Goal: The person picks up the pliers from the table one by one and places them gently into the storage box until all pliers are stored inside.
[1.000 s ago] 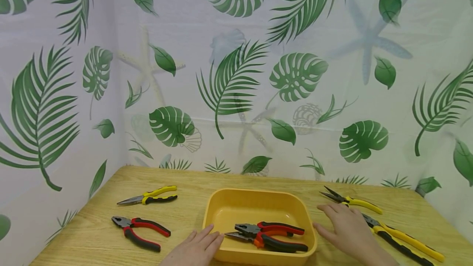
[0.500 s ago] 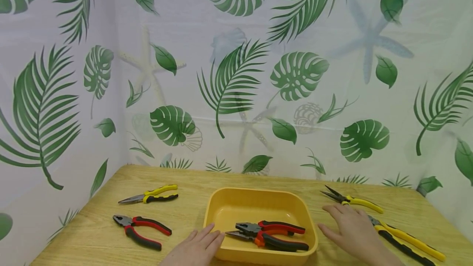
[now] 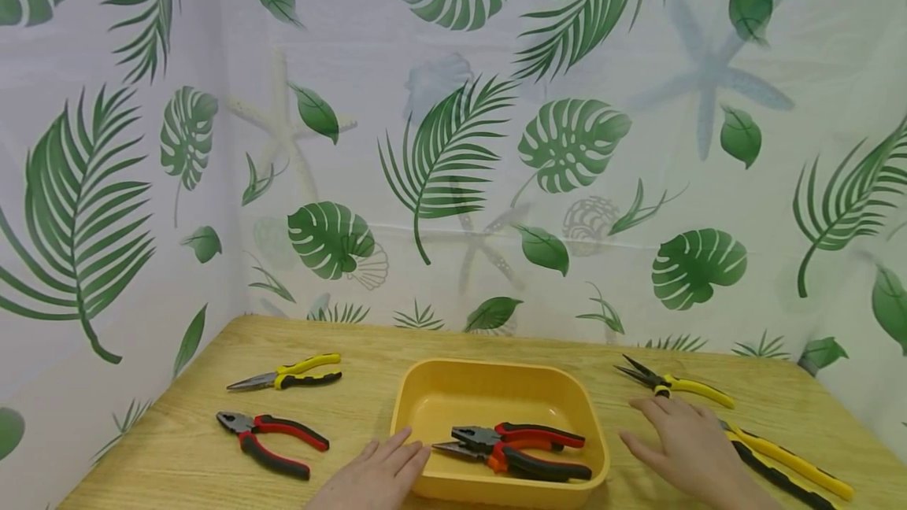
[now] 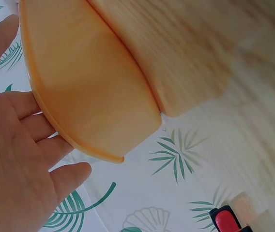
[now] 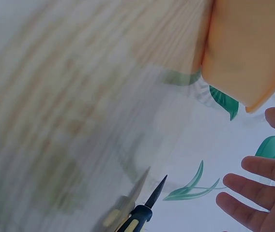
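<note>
A yellow plastic bin [image 3: 425,400] stands at the table's front middle. Inside lie red-and-black combination pliers [image 3: 542,468], over a second pair whose long pointed nose [image 3: 457,453] shows at the left; most of that pair is hidden. My left hand [image 3: 375,472] is at the bin's left rim, its extended fingers against the edge in the left wrist view. Over the table right of the bin is my right hand [image 3: 687,443], fingers spread and holding nothing. Yellow-and-black needle-nose pliers [image 3: 666,382] lie just beyond it. Larger yellow-handled pliers [image 3: 786,463] are partly covered by it.
Left of the bin, yellow-and-black needle-nose pliers [image 3: 286,376] lie behind red-and-black combination pliers [image 3: 265,439]. A leaf-patterned cloth [image 3: 453,140] rises behind and to the left of the wooden table [image 3: 368,345].
My right hand has drawn slightly right, away from the bin, covering more of the larger yellow-handled pliers' head. The left hand and the pliers have stayed in place.
</note>
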A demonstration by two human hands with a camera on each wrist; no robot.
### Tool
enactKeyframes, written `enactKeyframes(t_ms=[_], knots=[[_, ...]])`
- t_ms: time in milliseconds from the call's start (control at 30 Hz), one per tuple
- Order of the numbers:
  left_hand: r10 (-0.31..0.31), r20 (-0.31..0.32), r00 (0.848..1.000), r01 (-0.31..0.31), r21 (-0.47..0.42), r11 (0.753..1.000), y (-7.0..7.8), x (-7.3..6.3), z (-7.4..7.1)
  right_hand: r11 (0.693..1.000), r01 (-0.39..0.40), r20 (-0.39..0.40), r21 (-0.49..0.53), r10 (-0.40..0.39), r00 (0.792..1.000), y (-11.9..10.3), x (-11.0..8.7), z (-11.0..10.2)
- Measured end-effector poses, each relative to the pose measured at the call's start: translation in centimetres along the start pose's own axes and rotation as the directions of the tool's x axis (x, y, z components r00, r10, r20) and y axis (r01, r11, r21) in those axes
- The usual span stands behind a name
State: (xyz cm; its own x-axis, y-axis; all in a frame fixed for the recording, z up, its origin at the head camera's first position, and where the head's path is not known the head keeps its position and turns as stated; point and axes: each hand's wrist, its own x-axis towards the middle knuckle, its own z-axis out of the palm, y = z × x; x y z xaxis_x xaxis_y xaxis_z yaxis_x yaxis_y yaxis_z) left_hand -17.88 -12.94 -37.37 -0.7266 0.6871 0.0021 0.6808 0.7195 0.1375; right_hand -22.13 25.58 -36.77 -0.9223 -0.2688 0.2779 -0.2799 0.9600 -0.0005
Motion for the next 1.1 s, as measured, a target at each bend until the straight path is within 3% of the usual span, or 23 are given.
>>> enactKeyframes(t_ms=[567,1100], knots=[[-0.024,0.031,0.999,0.024,-0.012,1.0,0.1,0.1,-0.2,0.999,-0.046,0.061,-0.028,0.047,0.997,1.3,-0.5,0.2],[-0.007,0.006,1.0,0.007,-0.006,1.0,0.0,0.1,0.0,0.995,-0.095,0.114,-0.03,0.097,0.989,3.0,-1.3,0.3]])
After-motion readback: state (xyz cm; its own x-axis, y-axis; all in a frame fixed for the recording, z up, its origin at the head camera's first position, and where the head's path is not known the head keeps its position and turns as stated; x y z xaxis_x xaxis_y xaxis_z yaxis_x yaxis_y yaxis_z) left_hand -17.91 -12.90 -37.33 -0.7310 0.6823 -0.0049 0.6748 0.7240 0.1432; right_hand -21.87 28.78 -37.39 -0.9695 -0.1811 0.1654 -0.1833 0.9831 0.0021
